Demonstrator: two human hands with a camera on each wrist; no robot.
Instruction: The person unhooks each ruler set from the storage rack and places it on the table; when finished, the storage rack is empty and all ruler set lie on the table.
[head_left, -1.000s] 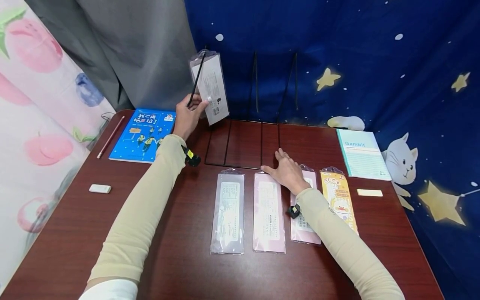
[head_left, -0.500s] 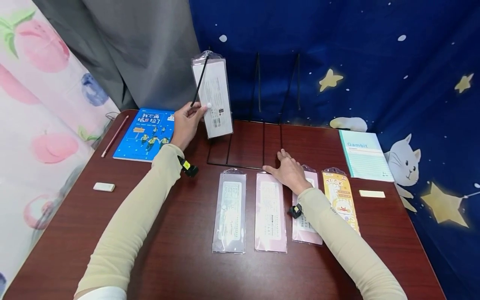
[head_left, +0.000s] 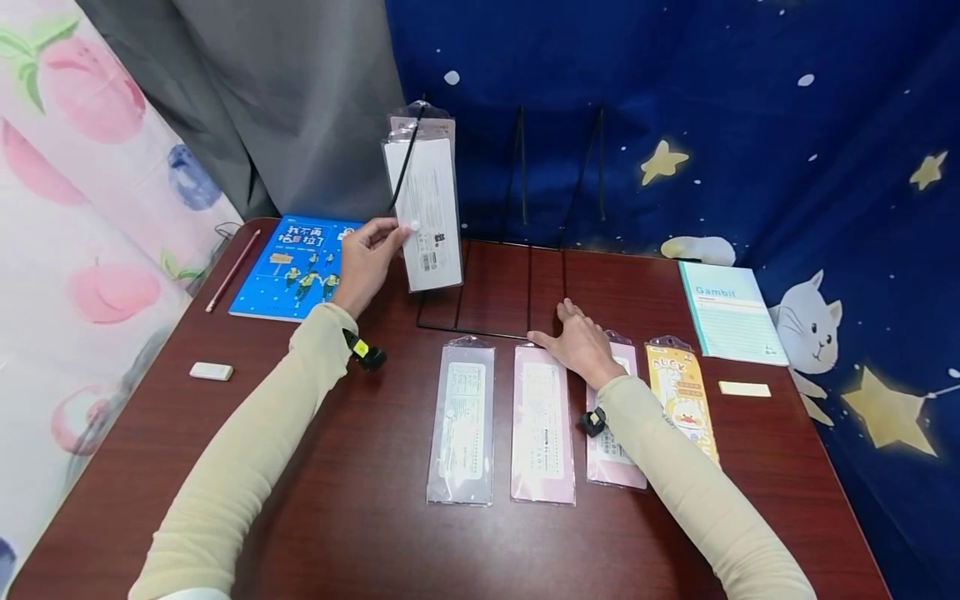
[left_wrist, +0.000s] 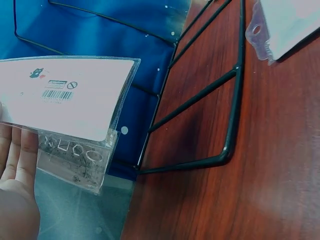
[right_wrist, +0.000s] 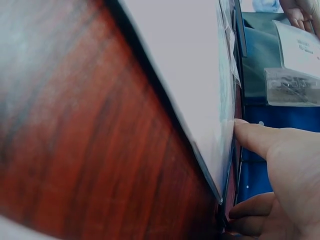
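Note:
My left hand [head_left: 367, 260] pinches the lower left edge of a white-backed packet in a clear sleeve [head_left: 437, 221]. That packet hangs by its tab on the left hook [head_left: 406, 167] of a black wire rack. Behind it hangs a second packet [head_left: 447, 127], mostly hidden; its lower end shows clear with printed shapes [left_wrist: 82, 157] in the left wrist view. My right hand [head_left: 581, 340] rests on the rack's base [head_left: 480, 333] at its front right corner, thumb and fingers spread apart. Two more hooks [head_left: 523, 171] stand at the right, with no packets on them.
In front of the rack lie a grey packet [head_left: 461, 442], a pink one [head_left: 543, 433], another pink one [head_left: 617, 473] partly under my right arm, and a yellow duck packet [head_left: 681, 396]. Around them are a blue book [head_left: 288, 279], pencil [head_left: 234, 271], white eraser [head_left: 212, 371], notebook [head_left: 731, 317] and cream strip [head_left: 744, 388].
My left hand has drawn the front packet down and toward me along the hook, so the top of the packet behind now shows. My right hand stays on the rack base.

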